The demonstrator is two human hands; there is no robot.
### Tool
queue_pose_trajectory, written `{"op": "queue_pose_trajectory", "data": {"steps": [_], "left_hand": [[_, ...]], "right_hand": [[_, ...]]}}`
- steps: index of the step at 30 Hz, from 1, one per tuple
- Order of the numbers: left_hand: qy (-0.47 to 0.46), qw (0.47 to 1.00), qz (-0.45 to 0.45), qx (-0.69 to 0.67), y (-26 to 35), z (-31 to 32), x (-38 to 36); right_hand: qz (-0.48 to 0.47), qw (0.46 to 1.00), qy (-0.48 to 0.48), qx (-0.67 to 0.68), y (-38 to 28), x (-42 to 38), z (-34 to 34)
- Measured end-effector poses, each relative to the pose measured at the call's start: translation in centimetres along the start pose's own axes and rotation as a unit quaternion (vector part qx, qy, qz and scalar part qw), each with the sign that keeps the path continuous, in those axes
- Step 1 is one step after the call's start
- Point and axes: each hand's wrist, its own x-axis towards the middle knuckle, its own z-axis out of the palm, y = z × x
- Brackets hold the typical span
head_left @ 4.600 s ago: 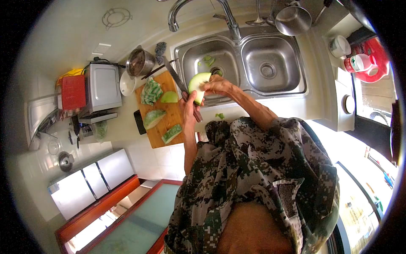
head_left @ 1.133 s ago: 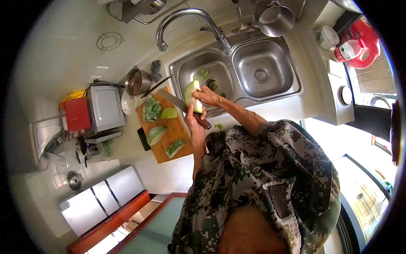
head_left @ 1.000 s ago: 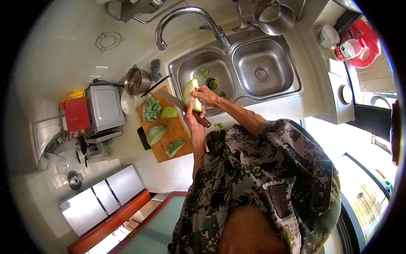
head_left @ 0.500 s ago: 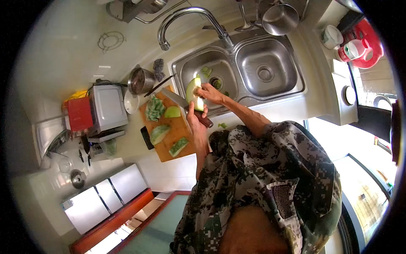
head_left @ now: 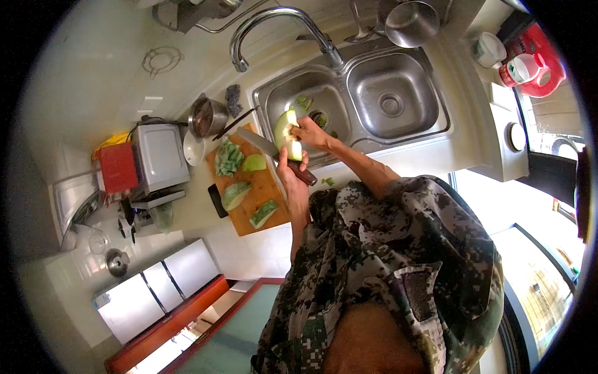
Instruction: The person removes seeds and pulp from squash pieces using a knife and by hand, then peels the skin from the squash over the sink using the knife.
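Note:
A wedge of pale green gourd (head_left: pixel 286 134) with white flesh is held up over the near left edge of the sink. My left hand (head_left: pixel 293 175) is closed around its lower end, and a knife (head_left: pixel 303 171) with a brown handle is in the same grip, its blade pointing up and left. The fingers of my right hand (head_left: pixel 313 134) are curled into the hollow middle of the wedge; their tips are partly hidden. To the left lies a wooden cutting board (head_left: pixel 249 210) with more green pieces (head_left: pixel 235 194) and a crumpled pale green heap (head_left: pixel 228 158).
Green scraps (head_left: pixel 303 101) lie in the left basin of the double sink (head_left: pixel 398 131), under the curved faucet (head_left: pixel 274 14). A metal pot (head_left: pixel 212 117), a white bowl (head_left: pixel 193 149) and a dark scourer (head_left: pixel 232 100) stand left of it. Bottles (head_left: pixel 522 68) stand far right.
My right fingers have shifted slightly at the hollow of the gourd wedge. My left hand keeps its grip on the wedge and knife. The view has moved a little.

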Motion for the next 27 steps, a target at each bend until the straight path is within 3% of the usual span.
{"op": "queue_pose_trajectory", "data": {"steps": [2, 5, 8, 11, 14, 16, 18, 22, 25, 27], "left_hand": [[0.009, 1.000, -0.026, -0.012, 0.5, -0.1, 0.0], [-0.003, 1.000, -0.011, -0.018, 0.7, 0.0, -0.2], [-0.011, 1.000, -0.013, 0.001, 0.5, -0.4, 0.0], [-0.028, 1.000, -0.005, -0.003, 0.1, -0.4, -0.2], [-0.011, 1.000, 0.009, 0.019, 0.5, -0.2, -0.5], [-0.029, 0.999, 0.017, 0.028, 0.1, -1.6, 0.4], [-0.047, 0.998, 0.024, 0.039, 0.3, -2.4, 0.6], [-0.048, 0.998, 0.015, 0.040, 0.8, -3.0, 0.7], [-0.055, 0.997, 0.017, 0.042, 1.0, -2.8, 0.6], [-0.059, 0.997, 0.023, 0.045, 1.0, -2.8, 0.4]], "right_hand": [[0.039, 0.997, -0.047, 0.045, -1.1, -0.3, -0.5], [0.080, 0.988, -0.029, 0.127, -3.1, -1.2, -0.4], [0.023, 0.995, -0.079, 0.055, -3.2, -1.3, -1.0], [0.020, 0.998, -0.051, 0.017, -1.7, -0.7, -0.9], [0.074, 0.985, -0.105, 0.111, -2.8, -1.0, -1.5], [0.071, 0.990, -0.076, 0.092, -4.5, -1.8, -1.4], [0.070, 0.981, -0.174, 0.040, -6.3, -2.3, -2.1], [0.034, 0.970, -0.236, 0.058, -4.7, -1.7, -2.3], [0.036, 0.977, -0.183, 0.100, -1.6, -1.2, -1.3], [0.036, 0.986, -0.162, 0.022, 2.4, -0.1, -1.1]]}}
